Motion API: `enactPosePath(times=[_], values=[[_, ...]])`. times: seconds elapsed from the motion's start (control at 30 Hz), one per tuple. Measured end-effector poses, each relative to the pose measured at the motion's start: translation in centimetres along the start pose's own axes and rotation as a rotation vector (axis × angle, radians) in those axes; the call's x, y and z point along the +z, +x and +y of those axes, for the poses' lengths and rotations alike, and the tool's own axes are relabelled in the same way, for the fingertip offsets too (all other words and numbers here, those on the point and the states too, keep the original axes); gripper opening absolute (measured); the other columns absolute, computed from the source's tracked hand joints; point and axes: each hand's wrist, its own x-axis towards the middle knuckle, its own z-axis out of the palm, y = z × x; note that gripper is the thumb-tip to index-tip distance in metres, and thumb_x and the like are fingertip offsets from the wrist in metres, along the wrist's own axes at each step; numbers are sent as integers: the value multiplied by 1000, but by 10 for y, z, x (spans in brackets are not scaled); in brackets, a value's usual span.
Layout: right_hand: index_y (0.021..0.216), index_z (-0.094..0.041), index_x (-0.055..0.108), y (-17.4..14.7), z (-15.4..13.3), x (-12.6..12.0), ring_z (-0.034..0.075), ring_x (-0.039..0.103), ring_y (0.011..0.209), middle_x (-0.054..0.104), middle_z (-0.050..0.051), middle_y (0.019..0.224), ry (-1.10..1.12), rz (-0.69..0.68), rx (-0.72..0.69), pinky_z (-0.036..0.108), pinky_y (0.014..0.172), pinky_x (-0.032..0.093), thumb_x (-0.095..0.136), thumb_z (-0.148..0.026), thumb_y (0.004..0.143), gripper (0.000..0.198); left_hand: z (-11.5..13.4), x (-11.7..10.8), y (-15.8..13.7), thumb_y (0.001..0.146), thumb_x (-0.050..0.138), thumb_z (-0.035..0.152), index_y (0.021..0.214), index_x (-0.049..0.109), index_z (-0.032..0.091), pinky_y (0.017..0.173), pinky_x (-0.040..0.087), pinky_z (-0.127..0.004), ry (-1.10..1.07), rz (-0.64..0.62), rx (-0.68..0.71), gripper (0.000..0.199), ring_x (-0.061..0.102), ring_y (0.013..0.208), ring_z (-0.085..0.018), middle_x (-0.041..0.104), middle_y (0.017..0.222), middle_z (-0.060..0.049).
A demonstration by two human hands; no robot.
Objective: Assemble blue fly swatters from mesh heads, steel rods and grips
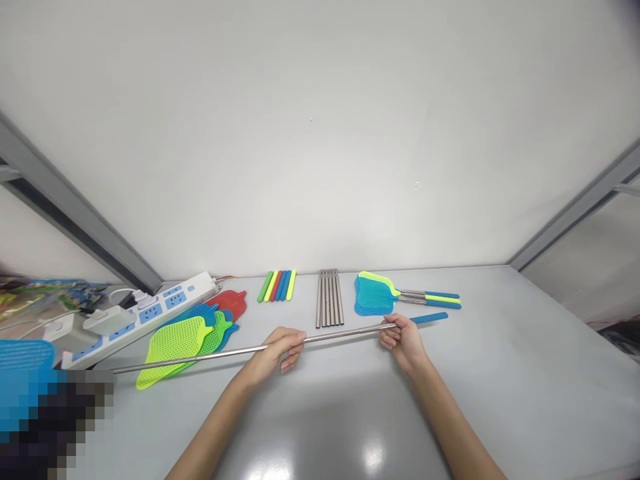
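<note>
Extended rod: one metal rod, which I see slanting across the front of the grey table, above its surface, between both hands.
Left hand: the left hand, closed around the rod near mid-length.
Right hand: the right hand, fingers curled, gripping the rod just beside its blue handle.
Far-left end: a blue mesh head at the frame edge; pixelation covers the join, so I cannot tell whether it is attached.
Loose heads: red, blue, green and yellow mesh heads, overlapping, partly beneath the rod's line.
Loose handles: coloured handles, side by side near the wall.
Short rods: metal rods, lying in a row.
Stacked swatters: three swatters, blue and yellow, beyond the right hand.
Power strip: white strip, plugs inserted, left.
</note>
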Motion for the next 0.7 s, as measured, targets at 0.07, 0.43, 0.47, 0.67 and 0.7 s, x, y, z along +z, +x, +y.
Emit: enactPosePath(times=[0.07, 0.43, 0.47, 0.67, 0.7], values=[[42, -19, 23, 0, -1, 0, 5, 21, 29, 14, -9, 36, -5, 0, -2, 22, 33, 20, 49, -18, 62, 32, 0, 0, -1, 77, 38, 35, 48, 31, 18, 41, 22, -22, 13, 11, -2, 35, 26, 35, -6, 29, 36, 6], [41, -19, 24, 3, -8, -6, 5, 21, 30, 14, -8, 36, -8, 17, -26, 22, 34, 20, 49, -17, 62, 32, 2, -6, -6, 79, 35, 34, 48, 32, 18, 44, 24, -23, 81, 35, 33, 35, 29, 37, -7, 30, 37, 6], [41, -19, 25, 3, -9, -7, 5, 21, 30, 14, -8, 36, -9, 21, -31, 22, 34, 20, 49, -17, 62, 32, 2, -7, -7, 79, 35, 34, 48, 32, 17, 44, 24, -23, 85, 36, 33, 35, 29, 38, -7, 30, 37, 6], [41, -19, 22, 3, -10, -8, 5, 22, 30, 14, -8, 35, -19, 23, -39, 23, 34, 21, 50, -17, 62, 34, 2, -9, -8, 79, 35, 35, 48, 31, 17, 45, 25, -23, 88, 39, 37, 36, 28, 38, -7, 30, 38, 6], [41, -19, 22, 2, -10, -8, 5, 22, 30, 14, -8, 35, -20, 25, -40, 23, 34, 21, 50, -17, 62, 34, 2, -10, -9, 79, 35, 35, 48, 32, 17, 45, 25, -23, 91, 40, 39, 36, 28, 38, -7, 30, 38, 6]])
